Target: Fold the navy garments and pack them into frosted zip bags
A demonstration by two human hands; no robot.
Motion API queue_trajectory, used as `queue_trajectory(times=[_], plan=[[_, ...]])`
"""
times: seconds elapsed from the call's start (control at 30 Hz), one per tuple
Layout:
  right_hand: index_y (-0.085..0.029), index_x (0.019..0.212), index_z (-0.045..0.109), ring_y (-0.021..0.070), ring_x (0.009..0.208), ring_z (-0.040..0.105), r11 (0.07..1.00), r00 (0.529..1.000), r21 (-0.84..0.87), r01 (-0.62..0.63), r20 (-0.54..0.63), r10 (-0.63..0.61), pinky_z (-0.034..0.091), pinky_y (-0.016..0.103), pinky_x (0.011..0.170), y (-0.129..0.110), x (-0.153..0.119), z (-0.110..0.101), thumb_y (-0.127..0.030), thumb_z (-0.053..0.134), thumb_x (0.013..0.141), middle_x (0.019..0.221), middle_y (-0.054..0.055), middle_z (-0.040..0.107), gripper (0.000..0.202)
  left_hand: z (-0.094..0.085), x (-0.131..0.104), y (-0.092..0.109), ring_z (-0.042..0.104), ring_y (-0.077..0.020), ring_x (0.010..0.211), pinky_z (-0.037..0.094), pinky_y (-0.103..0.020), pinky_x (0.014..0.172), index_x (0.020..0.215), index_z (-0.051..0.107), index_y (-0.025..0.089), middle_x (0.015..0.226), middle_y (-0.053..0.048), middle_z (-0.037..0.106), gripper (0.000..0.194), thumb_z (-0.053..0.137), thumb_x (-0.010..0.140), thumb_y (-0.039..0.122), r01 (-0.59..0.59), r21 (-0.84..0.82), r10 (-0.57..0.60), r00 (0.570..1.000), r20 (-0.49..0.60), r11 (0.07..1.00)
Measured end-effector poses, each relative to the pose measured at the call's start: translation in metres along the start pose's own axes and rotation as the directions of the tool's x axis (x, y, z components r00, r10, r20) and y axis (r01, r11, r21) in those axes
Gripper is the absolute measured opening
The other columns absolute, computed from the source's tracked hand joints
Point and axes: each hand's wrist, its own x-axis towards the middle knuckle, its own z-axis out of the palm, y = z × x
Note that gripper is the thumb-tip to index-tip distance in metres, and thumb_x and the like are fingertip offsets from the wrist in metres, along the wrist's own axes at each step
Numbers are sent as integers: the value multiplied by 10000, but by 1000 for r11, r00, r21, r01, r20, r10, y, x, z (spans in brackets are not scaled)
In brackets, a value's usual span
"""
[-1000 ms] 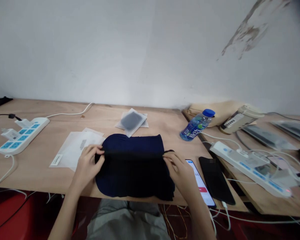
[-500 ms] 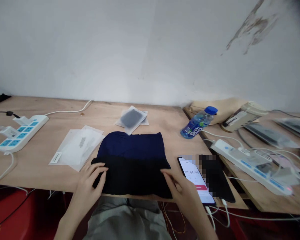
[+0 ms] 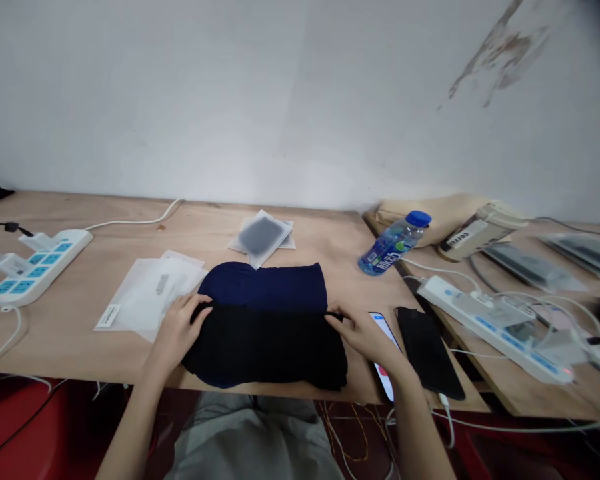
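Note:
A soft cloth lies on the wooden table in front of me, black on its near part, with a navy band showing along the far side. My left hand pinches its left edge between thumb and fingers, where black meets navy. At the opposite edge, my right hand pinches the black fabric the same way. Below the hands, the near edge spreads loosely close to the table's front. The right wrist partly covers a lit phone.
Frosted plastic bags lie left of the cloth, and packed dark items lie beyond it. A blue-capped bottle stands at the right. Power strips with cables flank both sides. A black phone and a coffee cup are on the right.
Both hands have moved farther from me along the cloth's sides, up to the line between black and navy. The cloth's near part has shifted slightly, and my right arm now covers more of the lit phone.

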Motion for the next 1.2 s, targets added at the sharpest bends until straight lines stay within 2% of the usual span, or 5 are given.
queue_trajectory(times=[0.17,0.47,0.67,0.9,1.2], plan=[[-206,851,619,182,737,603,990,999,134,-42,3,42,487,304,658,-15,14,-6,-431,538,888,795,22,653,242,-6,4,44,602,-250,1035,474,-431,955,1058,631,243,1105,-60,594,194,521,921,326,39,-40,-42,997,-67,998],[-240,1015,514,156,721,676,721,964,651,-239,250,93,573,301,655,-106,22,26,-480,588,855,819,-13,654,297,30,-21,146,655,-179,939,558,-306,773,1305,415,242,1107,-71,644,559,662,831,404,327,-665,-176,942,285,672],[-229,1083,508,185,893,712,630,981,755,-183,180,69,582,349,782,-131,23,37,-449,515,916,1048,80,711,276,19,-18,102,675,-201,968,549,-352,863,1194,492,223,1038,-57,685,380,599,859,369,392,-686,-422,896,135,613],[-217,886,567,146,538,611,877,976,428,-218,79,204,453,263,511,-101,12,77,-426,519,885,769,23,695,214,0,-46,28,665,-224,904,566,-400,783,1328,428,203,1058,-95,645,509,558,876,395,421,-387,-468,883,-32,821],[-229,648,478,163,535,524,980,982,60,-190,16,189,314,264,506,-107,-4,125,-403,584,817,573,-3,567,264,0,-58,37,588,-276,1020,476,-466,910,1109,577,209,1060,-108,574,238,486,927,333,251,27,-236,938,-252,968]])
